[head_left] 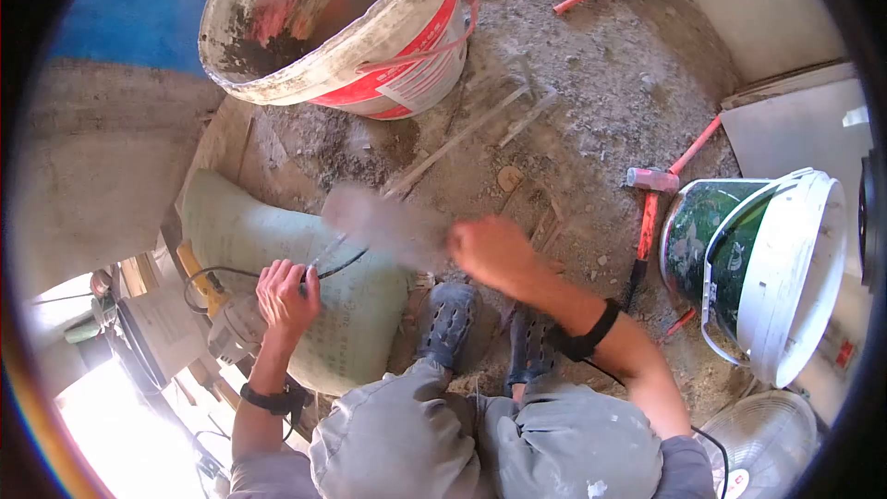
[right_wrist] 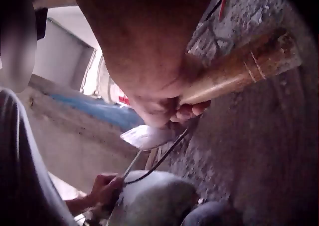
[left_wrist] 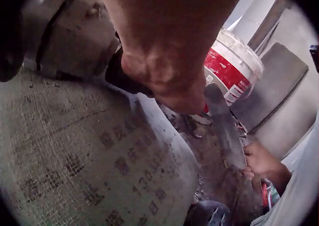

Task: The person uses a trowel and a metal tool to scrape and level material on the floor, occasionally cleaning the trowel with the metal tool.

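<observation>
My right hand (head_left: 497,254) grips a trowel by its thick wooden handle (right_wrist: 249,66), which sticks out behind the fist in the right wrist view. The trowel's grey blade (head_left: 393,226) is blurred and points left, over the sack. In the left wrist view, the blade (left_wrist: 223,123) extends up from the right hand. My left hand (head_left: 288,296), above the pale green woven sack (head_left: 356,333), pinches a thin pale rod (right_wrist: 132,163); I cannot tell what kind of tool it is. A black cable (head_left: 346,261) runs beside the rod. Next to this hand lies a yellow and grey power tool (head_left: 236,323).
A large dirty white and red bucket (head_left: 407,83) stands ahead. On the right are a sledgehammer (head_left: 652,180) with a red handle, a tipped green and white bucket (head_left: 776,268) and a fan (head_left: 767,439). Rubble covers the ground (head_left: 610,65). Boards (head_left: 111,157) stand at left.
</observation>
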Motion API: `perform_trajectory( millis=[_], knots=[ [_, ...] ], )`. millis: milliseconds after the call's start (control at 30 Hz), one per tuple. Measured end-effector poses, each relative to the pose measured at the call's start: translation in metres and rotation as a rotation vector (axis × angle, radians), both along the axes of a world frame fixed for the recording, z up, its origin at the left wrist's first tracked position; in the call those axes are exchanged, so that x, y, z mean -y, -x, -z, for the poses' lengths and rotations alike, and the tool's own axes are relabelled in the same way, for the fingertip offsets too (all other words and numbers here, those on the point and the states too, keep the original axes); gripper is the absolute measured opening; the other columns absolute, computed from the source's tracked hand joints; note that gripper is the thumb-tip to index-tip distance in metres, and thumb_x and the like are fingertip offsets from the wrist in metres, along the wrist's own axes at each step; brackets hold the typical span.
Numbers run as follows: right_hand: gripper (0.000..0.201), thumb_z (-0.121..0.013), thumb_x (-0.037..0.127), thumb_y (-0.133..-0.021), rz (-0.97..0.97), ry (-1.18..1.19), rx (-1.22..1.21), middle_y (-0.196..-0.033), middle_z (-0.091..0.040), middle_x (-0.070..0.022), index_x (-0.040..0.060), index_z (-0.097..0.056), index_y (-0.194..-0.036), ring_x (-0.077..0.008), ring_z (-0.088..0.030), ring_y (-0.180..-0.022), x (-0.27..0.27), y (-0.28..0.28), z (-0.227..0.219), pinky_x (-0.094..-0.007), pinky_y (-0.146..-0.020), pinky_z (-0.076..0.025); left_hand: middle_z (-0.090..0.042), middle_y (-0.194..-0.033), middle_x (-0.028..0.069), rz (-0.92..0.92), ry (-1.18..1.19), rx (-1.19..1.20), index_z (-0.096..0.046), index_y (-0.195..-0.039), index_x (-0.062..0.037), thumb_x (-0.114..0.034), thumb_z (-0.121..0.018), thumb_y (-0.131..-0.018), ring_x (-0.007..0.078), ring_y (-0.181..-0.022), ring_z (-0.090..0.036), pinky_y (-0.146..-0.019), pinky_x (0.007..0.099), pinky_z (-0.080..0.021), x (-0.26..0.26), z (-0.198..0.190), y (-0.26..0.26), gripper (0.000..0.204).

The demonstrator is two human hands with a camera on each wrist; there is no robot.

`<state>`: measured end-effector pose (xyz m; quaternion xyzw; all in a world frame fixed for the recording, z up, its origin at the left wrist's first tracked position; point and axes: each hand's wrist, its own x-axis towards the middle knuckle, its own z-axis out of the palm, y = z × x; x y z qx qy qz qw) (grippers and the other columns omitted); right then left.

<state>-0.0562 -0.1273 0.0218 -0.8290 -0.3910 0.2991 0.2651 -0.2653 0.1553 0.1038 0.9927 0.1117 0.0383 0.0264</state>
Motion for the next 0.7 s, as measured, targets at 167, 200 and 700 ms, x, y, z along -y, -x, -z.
perform_trajectory(
  millis=[167,200,700],
  knots=[
    [0.026,-0.059,0.027,-0.093,-0.074,0.102,-0.06,-0.081,-0.072,-0.021,0.0075,-0.076,-0.089,-0.0424,-0.071,-0.077,0.0,0.015,0.015,-0.0547,-0.075,-0.058,-0.059,-0.078,0.0119,0.005,-0.001,-0.073,-0.064,-0.08,-0.0043,-0.013,-0.07,-0.088,0.032,-0.076,-0.06,-0.069,0.0426,-0.046,-0.005,0.0,0.006,0.013],
    [0.026,-0.059,0.026,-0.093,-0.034,0.152,-0.058,-0.08,-0.071,-0.0216,0.0064,-0.075,-0.088,-0.0424,-0.071,-0.077,0.013,-0.005,0.02,-0.0541,-0.074,-0.057,-0.06,-0.079,0.0122,-0.01,0.004,-0.084,-0.065,-0.081,-0.0042,-0.013,-0.07,-0.089,0.0321,-0.077,-0.061,-0.07,0.0426,-0.046,-0.005,0.001,0.005,0.013],
    [0.035,-0.069,0.029,-0.094,0.471,0.114,-0.025,-0.072,-0.064,-0.0252,-0.0025,-0.067,-0.079,-0.0469,-0.065,-0.072,0.165,-0.01,-0.004,-0.0508,-0.064,-0.05,-0.061,-0.082,0.0294,-0.02,0.701,-0.114,-0.063,-0.087,0.0032,-0.026,-0.061,-0.099,0.0509,-0.081,-0.06,-0.068,0.0505,-0.047,0.059,0.092,-0.197,0.031]
  ],
)
